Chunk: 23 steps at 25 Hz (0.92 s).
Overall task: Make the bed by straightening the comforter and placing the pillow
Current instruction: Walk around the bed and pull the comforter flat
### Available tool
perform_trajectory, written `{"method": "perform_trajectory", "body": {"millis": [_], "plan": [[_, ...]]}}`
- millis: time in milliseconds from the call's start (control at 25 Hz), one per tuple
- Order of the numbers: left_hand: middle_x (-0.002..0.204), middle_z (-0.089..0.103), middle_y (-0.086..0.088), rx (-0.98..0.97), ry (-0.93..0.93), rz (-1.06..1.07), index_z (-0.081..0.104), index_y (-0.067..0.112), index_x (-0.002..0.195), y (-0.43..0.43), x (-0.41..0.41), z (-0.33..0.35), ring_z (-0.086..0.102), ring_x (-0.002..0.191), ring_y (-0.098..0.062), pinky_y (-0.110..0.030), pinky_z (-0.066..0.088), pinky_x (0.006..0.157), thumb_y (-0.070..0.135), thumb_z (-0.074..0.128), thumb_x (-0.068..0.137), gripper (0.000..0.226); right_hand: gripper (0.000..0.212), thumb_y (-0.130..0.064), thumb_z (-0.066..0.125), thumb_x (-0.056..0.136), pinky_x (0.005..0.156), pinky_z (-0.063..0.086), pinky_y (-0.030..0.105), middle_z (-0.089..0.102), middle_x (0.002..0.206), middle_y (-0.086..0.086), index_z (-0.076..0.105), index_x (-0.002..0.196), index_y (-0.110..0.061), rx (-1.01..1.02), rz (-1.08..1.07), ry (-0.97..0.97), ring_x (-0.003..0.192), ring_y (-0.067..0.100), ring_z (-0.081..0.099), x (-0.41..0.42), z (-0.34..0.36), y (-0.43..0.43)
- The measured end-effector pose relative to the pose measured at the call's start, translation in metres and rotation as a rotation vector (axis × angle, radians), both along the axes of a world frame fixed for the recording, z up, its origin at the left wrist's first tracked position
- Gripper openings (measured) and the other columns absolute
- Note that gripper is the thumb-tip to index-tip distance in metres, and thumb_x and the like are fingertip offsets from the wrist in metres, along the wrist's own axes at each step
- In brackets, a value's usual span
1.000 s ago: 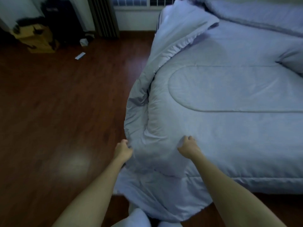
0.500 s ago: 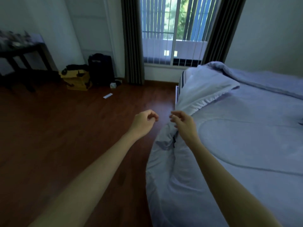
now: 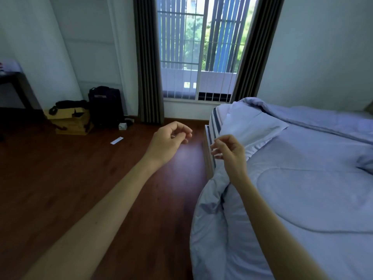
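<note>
Both empty, loosely curled hands, left hand [image 3: 168,141] and right hand [image 3: 229,151], reached toward the comforter [image 3: 302,188]'s folded-back corner [image 3: 252,130], likely next to be gripped and straightened.

Two bare forearms come into view from the lower edge, slender and smooth, with no sleeve, cuff, watch or strap visible on either. The left hand [image 3: 168,138] and the right hand [image 3: 230,151] are ungloved, with no ring or band visible on the fingers. A few tiny specks mark the left forearm.
</note>
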<state>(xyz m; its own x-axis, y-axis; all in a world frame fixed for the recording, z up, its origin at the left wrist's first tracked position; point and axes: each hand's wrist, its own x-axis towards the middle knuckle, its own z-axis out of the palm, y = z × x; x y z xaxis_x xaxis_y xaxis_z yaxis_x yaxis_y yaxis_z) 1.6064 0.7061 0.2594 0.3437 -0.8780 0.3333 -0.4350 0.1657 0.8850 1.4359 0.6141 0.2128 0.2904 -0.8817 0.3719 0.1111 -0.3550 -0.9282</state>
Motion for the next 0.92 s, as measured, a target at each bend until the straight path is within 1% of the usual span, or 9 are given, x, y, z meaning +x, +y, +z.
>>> {"method": "perform_trajectory", "body": {"millis": [120,200,280,400,520,600,720,840,920], "plan": [[0.086,0.069,0.002,0.012,0.101,-0.058,0.064,0.010,0.103,-0.035,0.016,-0.007,0.066,0.077,-0.011,-0.021,0.050,0.068,0.009,0.047,0.096,0.018,0.015,-0.004,0.054,0.093,0.057,0.049,0.023,0.065,0.071,0.003,0.058,0.082,-0.012,-0.002,-0.039,0.001,0.059,0.011,0.061,0.017,-0.003,-0.029],[0.078,0.065,0.001,0.001,0.120,-0.096,0.061,0.011,0.108,-0.063,0.031,-0.009,0.064,0.070,-0.011,-0.020,0.050,0.063,0.015,0.043,0.099,0.021,0.015,-0.004,0.053,0.093,0.057,0.049,0.024,0.065,0.072,0.004,0.059,0.082,-0.013,-0.008,-0.058,-0.021,0.059,0.011,0.061,0.032,-0.003,-0.058],[0.074,0.063,0.001,-0.023,0.113,-0.101,0.060,0.013,0.109,-0.099,0.052,-0.004,0.062,0.066,-0.010,-0.019,0.050,0.061,0.019,0.040,0.101,0.022,0.014,-0.006,0.054,0.092,0.059,0.049,0.026,0.066,0.073,0.002,0.061,0.083,-0.015,-0.019,-0.061,-0.038,0.062,0.014,0.061,0.052,0.002,-0.095],[0.075,0.062,0.002,-0.051,0.088,-0.089,0.060,0.015,0.107,-0.168,0.090,0.016,0.062,0.066,-0.009,-0.022,0.050,0.062,0.019,0.042,0.100,0.020,0.009,-0.011,0.055,0.089,0.060,0.050,0.026,0.066,0.075,0.003,0.063,0.088,-0.015,-0.062,-0.060,-0.077,0.064,0.016,0.061,0.092,0.020,-0.165],[0.076,0.062,0.003,-0.070,0.055,-0.086,0.061,0.015,0.105,-0.235,0.126,0.039,0.062,0.065,-0.006,-0.021,0.051,0.062,0.017,0.045,0.099,0.018,0.010,-0.009,0.056,0.091,0.061,0.049,0.027,0.066,0.079,0.005,0.062,0.092,-0.015,-0.080,-0.051,-0.079,0.065,0.016,0.061,0.127,0.046,-0.234],[0.076,0.062,0.002,-0.095,0.060,-0.074,0.063,0.015,0.101,-0.275,0.150,0.049,0.062,0.062,-0.003,-0.018,0.050,0.061,0.015,0.046,0.098,0.017,0.011,-0.010,0.056,0.091,0.062,0.048,0.028,0.067,0.080,0.002,0.063,0.092,-0.017,-0.096,-0.049,-0.049,0.066,0.014,0.062,0.146,0.057,-0.274],[0.076,0.061,0.002,-0.076,0.135,-0.043,0.063,0.013,0.099,-0.334,0.183,0.048,0.060,0.058,0.001,-0.017,0.048,0.058,0.014,0.045,0.098,0.017,0.010,-0.014,0.056,0.090,0.062,0.049,0.028,0.068,0.084,0.002,0.062,0.094,-0.020,-0.057,-0.061,0.003,0.067,0.014,0.063,0.170,0.056,-0.327],[0.077,0.060,0.002,-0.028,0.220,-0.060,0.061,0.011,0.107,-0.402,0.208,0.027,0.059,0.062,-0.005,-0.019,0.047,0.058,0.015,0.044,0.099,0.019,0.012,-0.017,0.058,0.087,0.063,0.049,0.030,0.069,0.092,0.003,0.062,0.094,-0.026,-0.005,-0.078,0.111,0.070,0.014,0.064,0.193,0.041,-0.384],[0.078,0.060,0.003,0.012,0.237,-0.100,0.061,0.013,0.106,-0.455,0.224,0.011,0.059,0.066,-0.009,-0.020,0.047,0.060,0.016,0.044,0.099,0.019,0.012,-0.016,0.059,0.088,0.062,0.049,0.029,0.067,0.095,0.006,0.062,0.098,-0.022,0.039,-0.114,0.138,0.071,0.015,0.063,0.209,0.028,-0.425]]}}
